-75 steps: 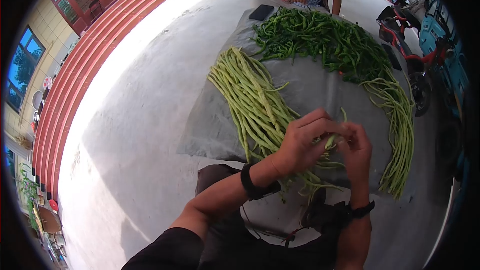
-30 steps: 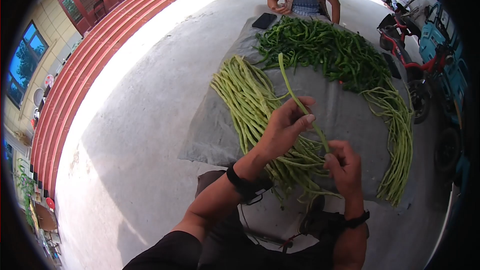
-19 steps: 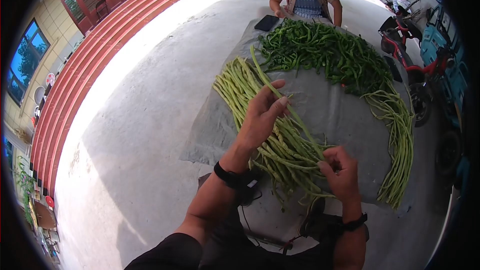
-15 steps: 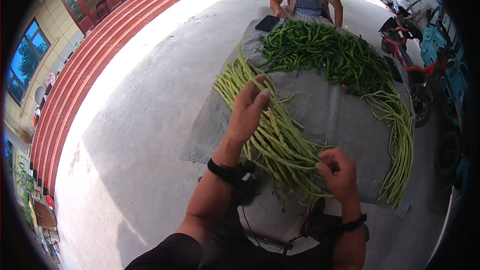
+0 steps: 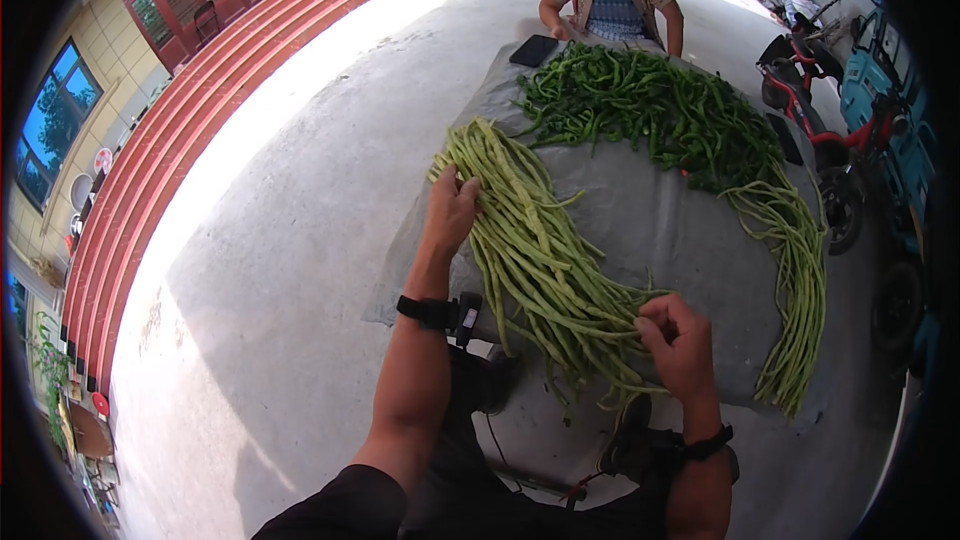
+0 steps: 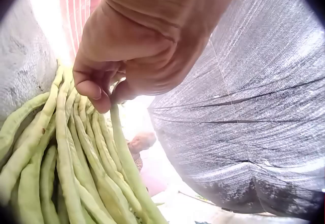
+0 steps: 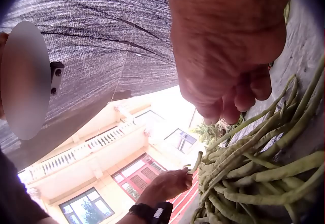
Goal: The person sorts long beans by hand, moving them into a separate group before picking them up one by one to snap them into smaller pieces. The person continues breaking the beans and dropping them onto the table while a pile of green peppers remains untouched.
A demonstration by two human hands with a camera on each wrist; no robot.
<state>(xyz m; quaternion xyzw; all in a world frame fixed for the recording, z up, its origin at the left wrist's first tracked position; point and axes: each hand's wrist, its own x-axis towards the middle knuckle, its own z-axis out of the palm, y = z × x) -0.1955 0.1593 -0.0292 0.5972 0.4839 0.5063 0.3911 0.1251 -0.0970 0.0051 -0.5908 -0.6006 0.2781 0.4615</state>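
Observation:
My left hand (image 5: 453,208) is at the far left end of a thick bundle of pale green long beans (image 5: 540,240). Its thumb and fingertips pinch the end of one long bean (image 6: 127,158), which runs down alongside the others in the left wrist view. A short bean end sticks up beyond that hand in the right wrist view. At the bundle's near right end, my right hand (image 5: 688,345) is held with curled fingers, thumb and forefinger right at the bean tips. I cannot tell whether it pinches one.
A grey cloth (image 5: 650,200) covers the table. Behind the bundle lies a heap of green peppers (image 5: 640,90), with a black phone (image 5: 534,50) at its left. A thinner bunch of long beans (image 5: 795,320) lies at the right edge. Another person (image 5: 615,5) sits across the table.
Earlier both hands were together over the beans, then stretched one long bean between them. The left hand has since moved left along the bundle, lowering that bean onto it; the right has barely moved lately.

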